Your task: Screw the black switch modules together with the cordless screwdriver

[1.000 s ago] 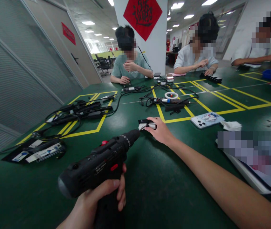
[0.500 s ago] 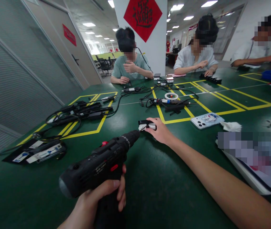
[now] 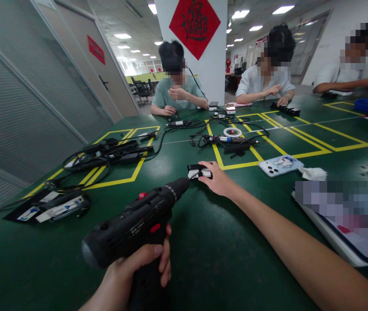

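My left hand is wrapped around the handle of a black cordless drill with red buttons. The drill points away to the right, and its thin bit meets or nearly meets a small black-and-white part; contact is too fine to tell. On the green table, my right hand grips that part from its right side, thumb in front and fingers behind. What kind of part it is cannot be made out.
Tangled black cables and tools lie at left, near a black pouch. Ahead are a white ring and more cables. A phone, a crumpled tissue and a blurred flat stack lie at right. Three people sit opposite.
Both hands keep their grips almost in place. The held part has tilted slightly, so more of its white face shows. The view has shifted a little.
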A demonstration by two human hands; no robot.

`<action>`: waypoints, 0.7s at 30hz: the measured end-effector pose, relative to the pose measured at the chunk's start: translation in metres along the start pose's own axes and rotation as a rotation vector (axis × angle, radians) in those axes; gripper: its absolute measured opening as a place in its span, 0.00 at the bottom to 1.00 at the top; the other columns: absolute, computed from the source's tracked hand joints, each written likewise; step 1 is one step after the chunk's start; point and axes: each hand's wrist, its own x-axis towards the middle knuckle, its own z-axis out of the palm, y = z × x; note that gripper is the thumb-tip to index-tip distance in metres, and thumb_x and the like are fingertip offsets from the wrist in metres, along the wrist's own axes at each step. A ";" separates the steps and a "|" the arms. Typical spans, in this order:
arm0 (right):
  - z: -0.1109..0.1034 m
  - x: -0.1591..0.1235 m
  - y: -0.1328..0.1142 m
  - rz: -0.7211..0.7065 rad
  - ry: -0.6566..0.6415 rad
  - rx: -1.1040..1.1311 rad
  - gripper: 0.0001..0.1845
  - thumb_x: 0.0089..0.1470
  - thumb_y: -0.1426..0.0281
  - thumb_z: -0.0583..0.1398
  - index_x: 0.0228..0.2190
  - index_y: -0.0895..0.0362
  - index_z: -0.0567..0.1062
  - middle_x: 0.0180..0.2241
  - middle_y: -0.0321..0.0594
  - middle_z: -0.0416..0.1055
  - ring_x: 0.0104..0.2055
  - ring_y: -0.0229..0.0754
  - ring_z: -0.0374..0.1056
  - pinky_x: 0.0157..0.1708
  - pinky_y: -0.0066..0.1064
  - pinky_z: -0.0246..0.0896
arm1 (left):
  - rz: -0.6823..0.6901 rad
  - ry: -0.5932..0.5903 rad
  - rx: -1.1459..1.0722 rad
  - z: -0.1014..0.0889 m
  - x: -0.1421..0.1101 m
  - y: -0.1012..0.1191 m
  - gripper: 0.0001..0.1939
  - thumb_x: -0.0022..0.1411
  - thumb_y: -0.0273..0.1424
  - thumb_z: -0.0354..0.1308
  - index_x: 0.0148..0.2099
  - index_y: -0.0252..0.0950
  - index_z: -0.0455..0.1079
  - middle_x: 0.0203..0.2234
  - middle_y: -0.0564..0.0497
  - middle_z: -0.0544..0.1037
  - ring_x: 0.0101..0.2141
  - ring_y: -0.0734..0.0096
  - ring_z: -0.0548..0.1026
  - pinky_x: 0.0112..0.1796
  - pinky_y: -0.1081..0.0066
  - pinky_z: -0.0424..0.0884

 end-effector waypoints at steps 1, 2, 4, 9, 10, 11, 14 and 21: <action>0.000 0.000 0.000 -0.004 0.002 -0.001 0.27 0.50 0.70 0.61 0.52 0.52 0.65 0.49 0.43 0.60 0.52 0.41 0.62 0.55 0.37 0.54 | 0.002 0.001 -0.002 0.000 0.000 0.000 0.12 0.58 0.33 0.50 0.43 0.33 0.63 0.19 0.53 0.68 0.19 0.67 0.68 0.26 0.65 0.65; 0.000 0.000 0.000 -0.008 0.006 -0.003 0.27 0.50 0.70 0.61 0.52 0.52 0.65 0.49 0.43 0.60 0.51 0.41 0.62 0.55 0.37 0.53 | 0.003 0.003 -0.001 0.000 0.000 0.000 0.12 0.58 0.33 0.50 0.43 0.33 0.63 0.19 0.53 0.67 0.19 0.67 0.68 0.26 0.65 0.65; 0.001 -0.001 -0.001 -0.014 0.013 -0.007 0.27 0.50 0.70 0.61 0.52 0.52 0.65 0.49 0.43 0.60 0.51 0.41 0.62 0.55 0.37 0.54 | 0.005 0.003 0.003 -0.001 0.000 -0.001 0.12 0.59 0.33 0.49 0.44 0.33 0.63 0.19 0.53 0.67 0.19 0.67 0.69 0.26 0.65 0.65; 0.002 -0.002 -0.002 -0.011 0.031 -0.033 0.26 0.50 0.70 0.61 0.52 0.51 0.65 0.49 0.43 0.60 0.51 0.42 0.62 0.53 0.37 0.55 | 0.013 -0.006 0.018 -0.002 0.001 -0.001 0.12 0.59 0.32 0.48 0.44 0.33 0.63 0.19 0.53 0.67 0.19 0.66 0.69 0.27 0.63 0.66; 0.002 -0.003 -0.002 -0.014 0.035 -0.039 0.26 0.50 0.70 0.61 0.52 0.51 0.65 0.49 0.43 0.60 0.51 0.42 0.62 0.53 0.38 0.56 | 0.012 -0.007 0.024 -0.002 0.001 -0.002 0.12 0.59 0.33 0.48 0.44 0.33 0.63 0.19 0.53 0.67 0.19 0.66 0.69 0.27 0.63 0.66; 0.002 -0.003 -0.002 -0.017 0.037 -0.043 0.26 0.50 0.70 0.61 0.52 0.51 0.65 0.48 0.44 0.60 0.50 0.42 0.62 0.53 0.38 0.56 | 0.011 -0.007 0.029 -0.002 0.001 -0.002 0.12 0.59 0.33 0.48 0.44 0.33 0.63 0.19 0.53 0.67 0.19 0.66 0.69 0.27 0.63 0.66; 0.002 -0.003 -0.003 -0.030 0.039 -0.050 0.26 0.50 0.69 0.61 0.52 0.52 0.65 0.48 0.44 0.60 0.50 0.42 0.62 0.53 0.38 0.55 | 0.001 0.002 0.036 -0.002 0.001 -0.002 0.13 0.59 0.34 0.49 0.44 0.33 0.63 0.19 0.53 0.67 0.19 0.66 0.68 0.26 0.63 0.66; 0.003 -0.002 -0.001 -0.050 0.040 -0.062 0.26 0.51 0.69 0.61 0.52 0.52 0.64 0.48 0.44 0.59 0.50 0.42 0.62 0.53 0.38 0.55 | -0.027 0.058 -0.029 0.003 -0.001 0.002 0.12 0.57 0.30 0.51 0.44 0.36 0.60 0.18 0.53 0.69 0.18 0.64 0.69 0.26 0.61 0.67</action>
